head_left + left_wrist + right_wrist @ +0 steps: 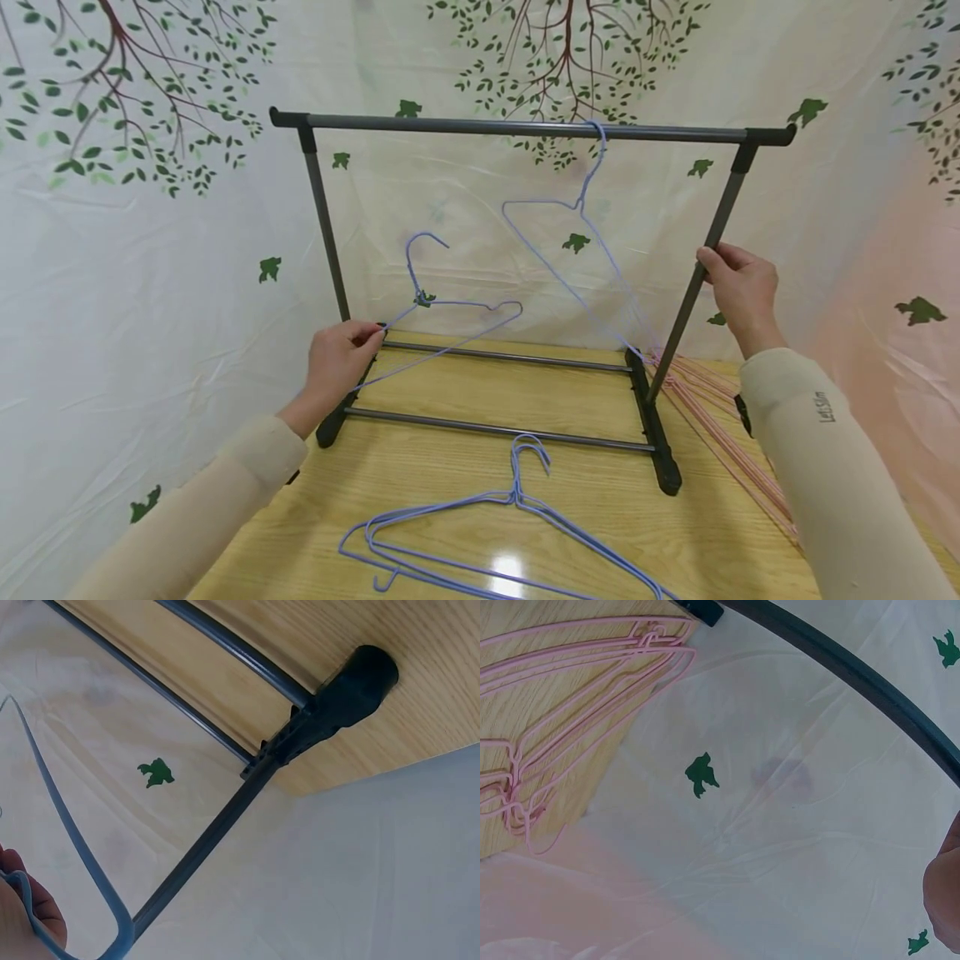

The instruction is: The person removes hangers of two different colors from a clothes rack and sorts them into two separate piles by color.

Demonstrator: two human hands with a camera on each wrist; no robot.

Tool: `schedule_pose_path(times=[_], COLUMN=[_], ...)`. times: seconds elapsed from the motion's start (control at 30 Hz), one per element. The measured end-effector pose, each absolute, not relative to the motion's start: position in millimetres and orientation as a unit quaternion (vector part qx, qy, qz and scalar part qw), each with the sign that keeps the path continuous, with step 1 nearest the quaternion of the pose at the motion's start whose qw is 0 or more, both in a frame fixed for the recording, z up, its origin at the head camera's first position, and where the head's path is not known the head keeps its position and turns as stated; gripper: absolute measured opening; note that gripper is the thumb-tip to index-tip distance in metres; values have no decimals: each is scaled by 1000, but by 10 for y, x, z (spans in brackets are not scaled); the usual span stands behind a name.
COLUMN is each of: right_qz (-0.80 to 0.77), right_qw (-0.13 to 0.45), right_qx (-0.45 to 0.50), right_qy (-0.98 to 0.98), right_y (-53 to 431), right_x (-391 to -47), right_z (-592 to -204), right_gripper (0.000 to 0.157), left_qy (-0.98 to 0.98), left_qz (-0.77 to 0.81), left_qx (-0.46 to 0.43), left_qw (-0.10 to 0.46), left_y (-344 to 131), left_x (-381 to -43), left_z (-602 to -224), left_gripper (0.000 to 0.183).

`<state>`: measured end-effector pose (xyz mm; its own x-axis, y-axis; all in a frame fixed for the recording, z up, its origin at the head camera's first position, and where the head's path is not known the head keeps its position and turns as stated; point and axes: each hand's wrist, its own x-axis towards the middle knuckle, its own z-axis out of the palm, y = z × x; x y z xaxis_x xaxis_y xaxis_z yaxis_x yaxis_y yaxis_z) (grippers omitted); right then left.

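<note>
Between its thumb and fingers my left hand [337, 362] pinches one shoulder of a blue-purple wire hanger [410, 265]. The hanger is held up inside the rack's frame, its hook pointing up, below the top bar [450, 126]. In the left wrist view, the bent end of this hanger [75, 840] shows beside the fingers. My right hand [746, 292] grips the right post [686, 312] of the dark clothes rack between thumb and fingers. A second blue-purple hanger [536, 201] hangs by its hook from the top bar, right of centre, turned at an angle.
Several blue-purple hangers [450, 505] lie stacked on the wooden table [450, 467] in front of the rack. A bundle of pink hangers [720, 425] lies to the right, beside the rack's right foot [663, 467]. Behind stands a pale curtain [420, 192] printed with leaves.
</note>
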<state>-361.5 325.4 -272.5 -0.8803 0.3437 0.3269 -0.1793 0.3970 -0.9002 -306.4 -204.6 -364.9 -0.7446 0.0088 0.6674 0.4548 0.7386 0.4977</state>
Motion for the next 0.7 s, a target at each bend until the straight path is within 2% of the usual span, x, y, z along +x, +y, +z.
schedule_pose_path(times=[0.7], right_qz=[543], right_qw=[243], right_qx=[-58], right_qy=[-802], right_y=[3259], right_x=[-3626], right_z=[-2718], right_gripper=[58], left_qy=[-885], left_qz=[-377], left_qx=[-222], left_qw=[157], left_y=[-1691], left_x=[-2871], left_z=[-3944], left_gripper=[11])
